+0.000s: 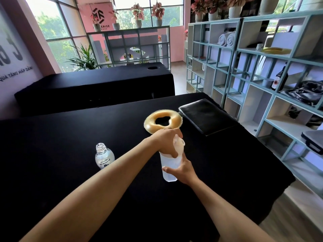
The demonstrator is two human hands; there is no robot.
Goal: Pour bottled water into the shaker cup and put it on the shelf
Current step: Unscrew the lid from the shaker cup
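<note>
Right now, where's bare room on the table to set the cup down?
Free: the wide black stretch left of the bottle, and the near right part of the table, below the pad. Crowded: around the ring cushion, where both hands hold the cup.

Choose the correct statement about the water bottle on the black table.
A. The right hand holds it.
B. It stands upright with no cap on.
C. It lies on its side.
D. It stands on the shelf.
B: the water bottle stands upright on the black table with its mouth open, untouched by both hands.
</note>
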